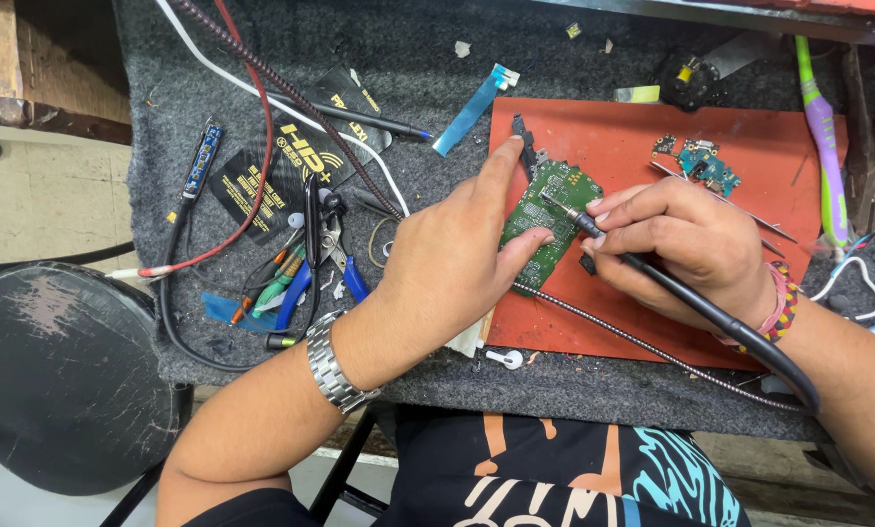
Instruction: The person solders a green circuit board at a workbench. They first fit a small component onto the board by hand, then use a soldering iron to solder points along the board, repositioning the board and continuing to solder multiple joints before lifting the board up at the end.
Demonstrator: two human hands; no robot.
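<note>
Green rectangular circuit board (545, 220) lies tilted on the red rubber work mat (642, 322), toward the mat's left edge. Left hand (457, 259) steadies the board: thumb pressed on its lower face, index finger extended along its left edge to the top, where a thin black probe (522, 137) stands. Right hand (686, 244) is closed in a pen grip around the black slim soldering iron handle (594, 232); its metal tip touches the board's upper middle, and its black cable (720, 322) trails over the wrist. A second small green board (706, 164) rests at the mat's upper right, well apart. Blue-handled pliers (335, 249) lie on the grey felt bench cover (408, 59), left of the left hand.
</note>
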